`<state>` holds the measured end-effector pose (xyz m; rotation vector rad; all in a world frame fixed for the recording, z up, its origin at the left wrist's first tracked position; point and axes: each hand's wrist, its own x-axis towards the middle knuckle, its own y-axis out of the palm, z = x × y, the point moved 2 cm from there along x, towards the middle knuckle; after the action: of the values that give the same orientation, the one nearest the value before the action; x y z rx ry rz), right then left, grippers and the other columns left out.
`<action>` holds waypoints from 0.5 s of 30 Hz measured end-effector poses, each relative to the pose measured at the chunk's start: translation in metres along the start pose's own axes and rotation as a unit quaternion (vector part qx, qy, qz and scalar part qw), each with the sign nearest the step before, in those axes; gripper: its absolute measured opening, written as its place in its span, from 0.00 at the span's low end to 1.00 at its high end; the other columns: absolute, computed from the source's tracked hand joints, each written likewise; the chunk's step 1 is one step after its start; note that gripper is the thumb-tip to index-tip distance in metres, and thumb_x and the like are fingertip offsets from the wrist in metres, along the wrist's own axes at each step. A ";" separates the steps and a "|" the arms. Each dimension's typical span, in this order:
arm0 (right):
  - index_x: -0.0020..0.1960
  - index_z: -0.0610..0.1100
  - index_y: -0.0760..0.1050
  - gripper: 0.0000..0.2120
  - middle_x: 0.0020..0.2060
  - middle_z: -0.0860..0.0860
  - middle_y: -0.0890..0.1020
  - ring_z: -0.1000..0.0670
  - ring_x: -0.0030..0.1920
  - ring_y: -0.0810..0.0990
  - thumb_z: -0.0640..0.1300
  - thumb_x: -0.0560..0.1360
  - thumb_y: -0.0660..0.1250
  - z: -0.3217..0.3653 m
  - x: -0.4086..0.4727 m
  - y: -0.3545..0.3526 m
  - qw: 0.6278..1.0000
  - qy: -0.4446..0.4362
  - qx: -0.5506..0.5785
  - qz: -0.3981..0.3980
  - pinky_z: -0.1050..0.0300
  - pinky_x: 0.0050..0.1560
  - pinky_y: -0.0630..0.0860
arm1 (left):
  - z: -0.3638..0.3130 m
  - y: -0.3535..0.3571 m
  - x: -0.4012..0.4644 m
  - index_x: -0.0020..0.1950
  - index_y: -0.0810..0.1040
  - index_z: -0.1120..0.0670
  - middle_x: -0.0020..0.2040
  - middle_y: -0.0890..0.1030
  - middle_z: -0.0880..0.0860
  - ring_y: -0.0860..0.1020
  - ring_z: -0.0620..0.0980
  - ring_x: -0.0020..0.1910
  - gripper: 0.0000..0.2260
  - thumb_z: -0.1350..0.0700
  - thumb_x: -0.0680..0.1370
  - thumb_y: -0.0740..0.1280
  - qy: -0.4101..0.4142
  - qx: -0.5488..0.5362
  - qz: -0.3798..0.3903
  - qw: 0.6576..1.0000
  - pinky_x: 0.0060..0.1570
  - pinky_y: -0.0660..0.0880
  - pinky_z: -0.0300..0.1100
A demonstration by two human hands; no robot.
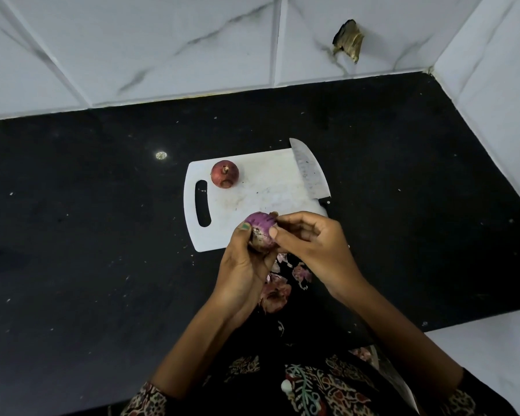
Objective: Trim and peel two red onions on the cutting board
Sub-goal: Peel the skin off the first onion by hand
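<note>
Left hand (246, 265) grips the mostly peeled first onion (260, 229) over the cutting board's (264, 187) near edge, right hand (309, 241) pinching its skin, while the second onion (224, 174) sits unpeeled on it

Dim, even indoor light, soft shadows, small glare spot on dark countertop (161, 155), wide-angle bending at edges

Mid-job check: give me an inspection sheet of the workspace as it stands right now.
Surface: black countertop, speckled.
Job's things: white cutting board; unpeeled onion on it; knife on its right edge; held onion, partly peeled.
Clutter: onion skins on the counter below the hands.
Grippers: left hand holds the onion; right hand pinches its skin.
Cables: nothing seen.
Surroundings: marble-look wall tiles, one with a broken hole.
</note>
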<state>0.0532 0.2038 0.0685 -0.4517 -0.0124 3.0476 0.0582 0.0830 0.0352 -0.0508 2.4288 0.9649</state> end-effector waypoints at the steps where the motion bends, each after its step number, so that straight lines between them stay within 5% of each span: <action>1: 0.46 0.42 0.80 0.06 0.41 0.46 0.85 0.53 0.42 0.83 0.35 0.70 0.73 0.000 0.000 0.001 1.000 -0.001 -0.007 -0.002 0.59 0.46 0.81 | 0.001 -0.001 0.000 0.67 0.68 0.70 0.64 0.75 0.68 0.74 0.60 0.66 0.22 0.53 0.84 0.52 0.003 0.001 -0.004 1.000 0.65 0.73 0.48; 15: 0.43 0.35 0.81 0.09 0.35 0.46 0.84 0.52 0.35 0.83 0.26 0.71 0.64 -0.005 0.004 -0.006 1.000 -0.004 0.020 -0.019 0.62 0.37 0.80 | 0.000 0.004 -0.004 0.61 0.73 0.64 0.56 0.83 0.56 0.81 0.50 0.56 0.17 0.55 0.84 0.50 0.007 0.011 0.000 1.000 0.61 0.76 0.44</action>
<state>0.0508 0.2096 0.0626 -0.4315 0.0376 3.0067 0.0608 0.0856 0.0393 -0.0495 2.4526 0.9415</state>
